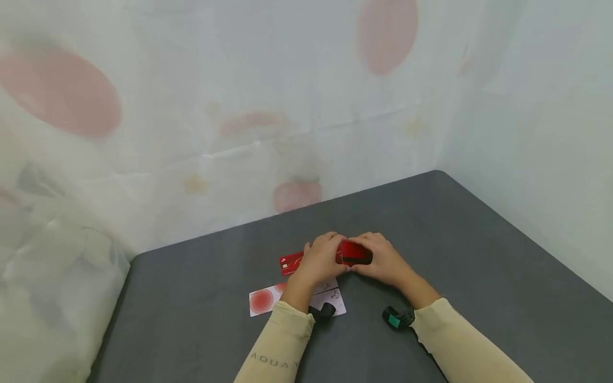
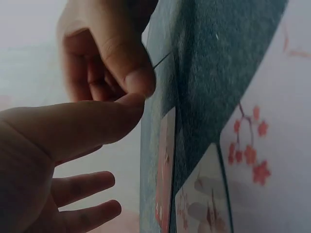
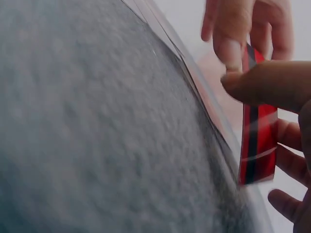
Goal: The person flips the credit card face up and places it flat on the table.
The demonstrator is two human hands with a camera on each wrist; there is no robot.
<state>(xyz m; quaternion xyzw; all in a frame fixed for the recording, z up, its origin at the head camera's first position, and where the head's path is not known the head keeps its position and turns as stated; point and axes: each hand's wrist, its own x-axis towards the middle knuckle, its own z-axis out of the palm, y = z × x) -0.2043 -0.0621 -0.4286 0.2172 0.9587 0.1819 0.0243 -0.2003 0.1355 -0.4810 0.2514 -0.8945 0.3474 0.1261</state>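
Observation:
A red card with a black stripe (image 1: 355, 252) is held between both hands, just above the dark table. My left hand (image 1: 318, 261) pinches its left end between thumb and fingers. At the other end, my right hand (image 1: 387, 263) grips the card, thumb on the near edge and fingers behind. The two thumb tips meet in the left wrist view. Seen from the right wrist, the striped face of the card (image 3: 262, 145) stands upright below the right thumb (image 3: 272, 85). Another red card with a chip (image 1: 290, 263) lies flat, partly hidden behind the left hand.
Under the left forearm lie a white card with a pink circle (image 1: 261, 301) and a pale card with blossoms (image 1: 337, 301). Black bands (image 1: 398, 318) sit at both wrists. A patterned white curtain (image 1: 239, 106) hangs behind the grey table (image 1: 191, 308).

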